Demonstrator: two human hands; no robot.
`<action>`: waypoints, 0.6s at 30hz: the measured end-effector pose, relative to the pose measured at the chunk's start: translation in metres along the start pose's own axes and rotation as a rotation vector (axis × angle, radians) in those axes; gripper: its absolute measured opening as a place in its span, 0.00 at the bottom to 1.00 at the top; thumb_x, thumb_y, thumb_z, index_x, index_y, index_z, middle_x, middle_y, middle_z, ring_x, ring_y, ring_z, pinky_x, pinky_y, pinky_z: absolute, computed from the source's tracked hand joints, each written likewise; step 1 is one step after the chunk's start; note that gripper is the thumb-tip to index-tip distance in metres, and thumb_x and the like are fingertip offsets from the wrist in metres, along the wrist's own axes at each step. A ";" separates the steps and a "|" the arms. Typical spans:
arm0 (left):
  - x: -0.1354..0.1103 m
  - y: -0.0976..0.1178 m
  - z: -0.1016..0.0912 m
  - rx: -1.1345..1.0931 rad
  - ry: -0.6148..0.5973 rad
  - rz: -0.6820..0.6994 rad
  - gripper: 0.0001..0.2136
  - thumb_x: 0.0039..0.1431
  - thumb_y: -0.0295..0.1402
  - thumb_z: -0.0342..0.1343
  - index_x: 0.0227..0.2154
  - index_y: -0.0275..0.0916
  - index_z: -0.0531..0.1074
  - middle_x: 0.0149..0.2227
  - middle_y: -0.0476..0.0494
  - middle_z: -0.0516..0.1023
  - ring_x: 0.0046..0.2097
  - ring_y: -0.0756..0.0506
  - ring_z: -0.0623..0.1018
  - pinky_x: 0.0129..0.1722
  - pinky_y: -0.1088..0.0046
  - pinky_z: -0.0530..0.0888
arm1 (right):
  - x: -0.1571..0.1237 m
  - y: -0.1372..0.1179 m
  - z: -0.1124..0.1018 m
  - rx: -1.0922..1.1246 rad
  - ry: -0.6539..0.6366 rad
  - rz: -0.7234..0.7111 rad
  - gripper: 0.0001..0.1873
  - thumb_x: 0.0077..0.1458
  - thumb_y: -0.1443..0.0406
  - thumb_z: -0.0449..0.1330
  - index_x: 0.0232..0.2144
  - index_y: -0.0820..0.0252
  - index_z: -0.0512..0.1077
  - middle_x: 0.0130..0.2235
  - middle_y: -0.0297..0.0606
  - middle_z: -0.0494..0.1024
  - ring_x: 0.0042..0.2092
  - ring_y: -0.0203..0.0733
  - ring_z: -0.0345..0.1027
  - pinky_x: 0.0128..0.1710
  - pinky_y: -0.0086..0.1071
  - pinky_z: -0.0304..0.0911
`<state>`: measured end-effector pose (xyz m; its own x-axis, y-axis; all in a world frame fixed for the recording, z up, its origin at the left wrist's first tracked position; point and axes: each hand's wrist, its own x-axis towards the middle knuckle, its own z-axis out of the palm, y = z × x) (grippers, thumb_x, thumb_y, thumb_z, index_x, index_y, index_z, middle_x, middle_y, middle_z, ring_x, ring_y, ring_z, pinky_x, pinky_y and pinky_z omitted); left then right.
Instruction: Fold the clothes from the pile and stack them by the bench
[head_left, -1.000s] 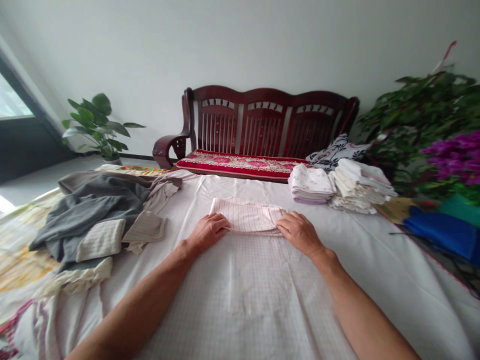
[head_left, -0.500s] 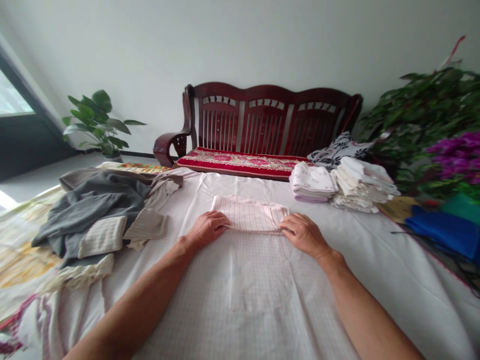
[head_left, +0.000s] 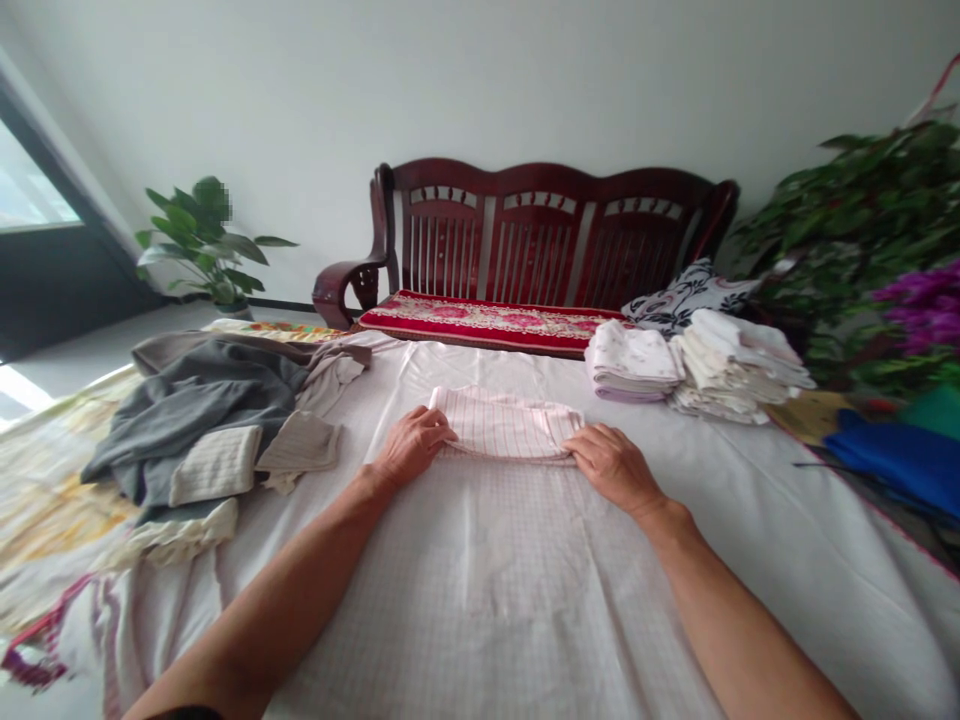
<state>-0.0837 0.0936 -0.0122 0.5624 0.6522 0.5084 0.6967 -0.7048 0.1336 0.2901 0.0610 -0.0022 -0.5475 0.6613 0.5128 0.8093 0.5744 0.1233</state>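
Note:
A folded garment of pale pink striped cloth [head_left: 506, 422] lies on the white sheet [head_left: 517, 570] in front of me. My left hand [head_left: 416, 442] pinches its near left corner, fingers closed on the edge. At the near right corner, my right hand [head_left: 609, 462] grips the cloth between thumb and fingers. The near edge sags slightly between the two hands. What kind of garment it is cannot be made out.
Left lies a heap of grey clothes [head_left: 202, 400] with small beige pieces. Folded stacks, one white and lilac [head_left: 634, 362] and one cream [head_left: 739, 368], stand at right. Behind is a wooden bench [head_left: 540, 235]. A blue cloth [head_left: 896, 465] sits far right.
My left hand's fingers have lifted a little at the cloth's corner, and the near edge is slightly raised. The whole view has shifted a little. Both hands stay on the striped garment.

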 end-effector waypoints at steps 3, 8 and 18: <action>0.000 0.003 -0.003 0.042 -0.040 -0.036 0.12 0.60 0.23 0.57 0.39 0.46 0.82 0.38 0.45 0.77 0.40 0.45 0.73 0.39 0.71 0.70 | -0.001 -0.001 0.000 0.021 0.000 0.000 0.16 0.54 0.78 0.56 0.38 0.56 0.77 0.36 0.36 0.78 0.41 0.44 0.67 0.42 0.37 0.60; 0.000 0.006 -0.004 0.090 -0.065 -0.063 0.12 0.63 0.26 0.55 0.41 0.46 0.81 0.39 0.44 0.76 0.41 0.45 0.73 0.37 0.71 0.70 | -0.003 0.000 0.002 0.015 0.011 -0.003 0.18 0.53 0.79 0.55 0.37 0.55 0.78 0.35 0.36 0.77 0.40 0.44 0.67 0.43 0.36 0.61; 0.001 0.009 0.001 0.064 -0.049 -0.182 0.14 0.58 0.22 0.56 0.42 0.44 0.80 0.40 0.44 0.76 0.44 0.43 0.75 0.43 0.67 0.72 | 0.004 -0.010 0.002 -0.062 0.003 0.085 0.18 0.53 0.76 0.56 0.41 0.54 0.77 0.39 0.37 0.79 0.42 0.46 0.67 0.44 0.37 0.61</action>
<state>-0.0759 0.0882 -0.0113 0.4444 0.7810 0.4388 0.8147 -0.5561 0.1647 0.2792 0.0583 -0.0032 -0.4760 0.7044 0.5265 0.8642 0.4858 0.1313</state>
